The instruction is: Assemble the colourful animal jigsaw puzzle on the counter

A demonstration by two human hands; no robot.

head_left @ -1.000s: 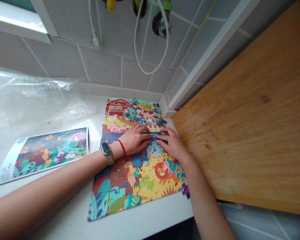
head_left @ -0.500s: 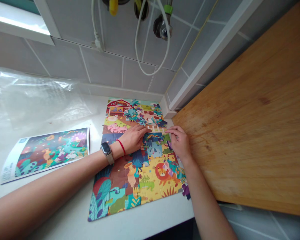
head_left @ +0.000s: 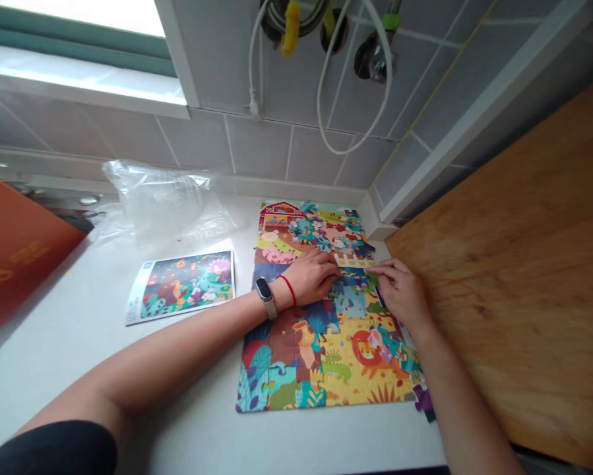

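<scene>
Where a white counter (head_left: 326,442) runs beside a wooden panel (head_left: 514,277), an animal jigsaw (head_left: 343,313) lies, a printed sheet (head_left: 190,284) to its left. The left hand (head_left: 309,277) rests palm down on the jigsaw, fingers loosely extended; the right hand (head_left: 405,297) bends its fingers at the right edge, grip unclear. A purple piece (head_left: 425,404) lies by the near right corner.

Daylight pours through the window (head_left: 78,26) up on the left, burnt out to white, glaring along the sill (head_left: 78,76) and glinting off the crumpled plastic bag (head_left: 170,204). A soft shadow falls on the white counter (head_left: 212,439) by the left forearm (head_left: 187,359), and the wooden board (head_left: 524,264) dims toward its upper right. The puzzle's (head_left: 289,343) finer details look slightly soft, with wide-angle stretching near the edges.
</scene>
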